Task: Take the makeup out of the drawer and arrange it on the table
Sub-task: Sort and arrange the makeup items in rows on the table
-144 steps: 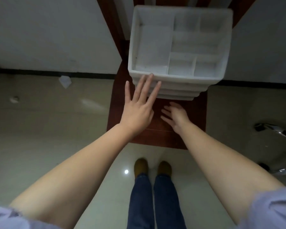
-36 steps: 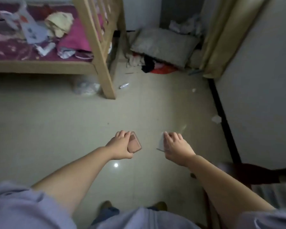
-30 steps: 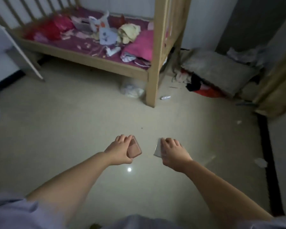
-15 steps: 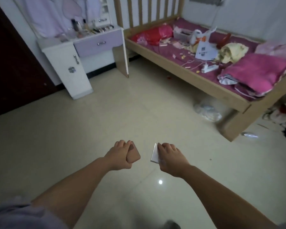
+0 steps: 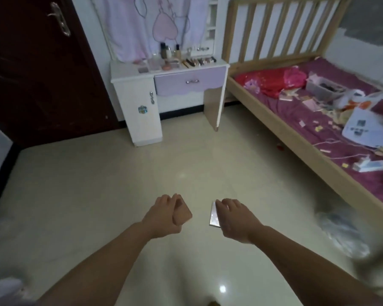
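Note:
My left hand (image 5: 161, 215) grips a flat pink compact (image 5: 182, 212) out in front of me above the floor. My right hand (image 5: 234, 219) holds a thin silvery flat case (image 5: 214, 215) by its edge. Far ahead stands a white dressing table (image 5: 133, 74) with a lilac drawer (image 5: 190, 83). Several bottles and makeup pieces (image 5: 192, 61) lie in a row on its top. The white drawer unit seen earlier is out of view.
A dark red door (image 5: 35, 69) fills the left. A wooden bed (image 5: 283, 129) with a purple sheet and scattered clutter runs along the right. A crumpled plastic bag (image 5: 341, 233) lies on the beige tiled floor near the bed's foot.
The view has swung left from the bed corner to face the dressing table. Both hands keep their items in the same grip. Earlier still, both hands were empty at the white drawer unit.

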`<action>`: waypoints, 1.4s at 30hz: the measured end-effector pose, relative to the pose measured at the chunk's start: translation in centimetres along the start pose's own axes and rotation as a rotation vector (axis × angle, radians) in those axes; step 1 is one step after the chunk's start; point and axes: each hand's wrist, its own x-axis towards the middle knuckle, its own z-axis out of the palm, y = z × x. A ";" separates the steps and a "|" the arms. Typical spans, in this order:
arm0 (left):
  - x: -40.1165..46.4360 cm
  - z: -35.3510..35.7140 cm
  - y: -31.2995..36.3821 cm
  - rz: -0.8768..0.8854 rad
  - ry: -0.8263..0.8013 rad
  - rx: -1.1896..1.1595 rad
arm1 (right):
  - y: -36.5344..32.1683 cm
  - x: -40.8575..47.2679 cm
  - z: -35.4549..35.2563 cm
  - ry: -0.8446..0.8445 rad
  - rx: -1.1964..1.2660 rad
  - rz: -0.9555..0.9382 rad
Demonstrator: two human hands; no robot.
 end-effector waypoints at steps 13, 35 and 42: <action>23.2 -13.6 -16.8 -0.164 0.039 0.002 | 3.5 35.7 -8.4 -0.005 -0.002 -0.201; 64.3 -36.3 -39.5 -0.363 0.096 -0.086 | 14.7 90.1 -22.0 0.020 -0.005 -0.366; 73.0 -42.2 -50.6 -0.391 0.158 -0.094 | 10.6 105.9 -24.8 0.082 -0.097 -0.488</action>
